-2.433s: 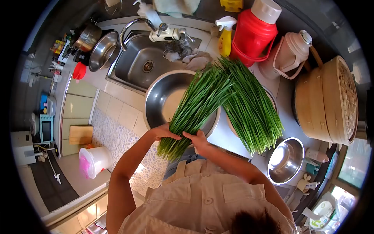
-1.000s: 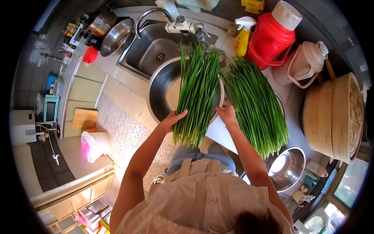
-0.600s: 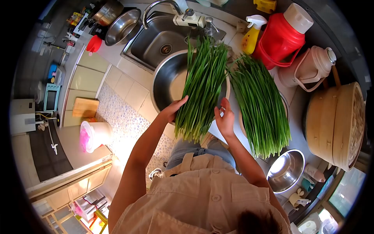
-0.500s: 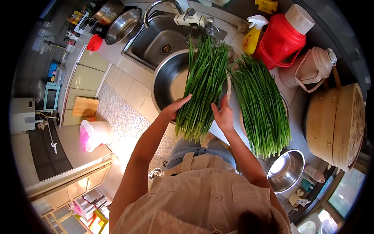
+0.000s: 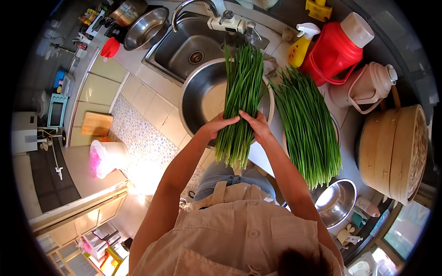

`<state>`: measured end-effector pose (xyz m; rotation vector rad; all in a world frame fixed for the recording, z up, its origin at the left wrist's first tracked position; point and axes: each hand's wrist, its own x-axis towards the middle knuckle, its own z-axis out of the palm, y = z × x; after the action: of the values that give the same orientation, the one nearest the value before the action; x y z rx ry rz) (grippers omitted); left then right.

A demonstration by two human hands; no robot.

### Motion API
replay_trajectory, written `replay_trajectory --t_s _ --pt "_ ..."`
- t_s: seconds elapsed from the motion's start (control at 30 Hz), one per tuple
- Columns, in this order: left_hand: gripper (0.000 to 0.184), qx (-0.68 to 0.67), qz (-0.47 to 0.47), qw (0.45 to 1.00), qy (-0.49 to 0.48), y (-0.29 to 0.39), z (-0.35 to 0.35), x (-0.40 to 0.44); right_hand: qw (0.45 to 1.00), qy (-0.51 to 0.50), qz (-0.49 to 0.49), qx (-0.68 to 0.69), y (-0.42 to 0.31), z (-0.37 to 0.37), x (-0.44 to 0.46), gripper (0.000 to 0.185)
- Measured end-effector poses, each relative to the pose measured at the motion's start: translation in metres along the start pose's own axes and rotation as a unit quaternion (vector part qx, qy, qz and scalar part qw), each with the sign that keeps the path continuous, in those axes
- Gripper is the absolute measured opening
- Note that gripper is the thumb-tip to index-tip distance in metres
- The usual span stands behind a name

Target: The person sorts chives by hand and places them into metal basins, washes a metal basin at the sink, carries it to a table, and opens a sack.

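A long bunch of garlic chives [image 5: 240, 87] lies over the large steel basin [image 5: 189, 99], with its pale cut ends toward my body. My left hand [image 5: 220, 125] wraps it from the left side, and my right hand [image 5: 256, 126] clasps it from the right. Both thumbs rest on top, their tips almost meeting, while the fingers underneath are hidden by the leaves. To the right, a second pile of garlic chives [image 5: 307, 129] covers most of a round container whose rim only partly shows.
Beyond the basin is a sink [image 5: 177, 48] with a curved faucet [image 5: 175, 20]. A yellow spray bottle [image 5: 298, 51], red thermos [image 5: 332, 53], pink thermos [image 5: 361, 87] and bamboo steamer [image 5: 384, 152] line the right side. A small steel bowl [image 5: 338, 200] sits nearer.
Both hands have closed in on the bunch, squeezing it narrower. My right hand, spread beside the leaves before, now grips them with its thumb on top.
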<state>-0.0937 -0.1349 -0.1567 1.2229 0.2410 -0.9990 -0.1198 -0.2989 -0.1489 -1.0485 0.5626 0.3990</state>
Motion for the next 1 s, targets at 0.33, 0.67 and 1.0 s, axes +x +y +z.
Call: replay_trajectory --t_s 0.33,0.67,1.0 --pt "0.049 0.246 0.391 0.885 0.064 0.070 0.003 -0.011 0.928 -0.129 -0.345 -0.051 -0.062 0.047 0.004 0.048" --pt "0.062 0.075 0.316 0.945 0.041 0.028 -0.039 0.042 0.961 -0.200 -0.124 -0.147 -0.021 0.022 0.078 0.055" --pt "0.053 0.266 0.393 0.865 0.163 0.036 -0.042 0.048 0.953 -0.190 -0.212 -0.108 -0.039 0.040 0.062 0.044"
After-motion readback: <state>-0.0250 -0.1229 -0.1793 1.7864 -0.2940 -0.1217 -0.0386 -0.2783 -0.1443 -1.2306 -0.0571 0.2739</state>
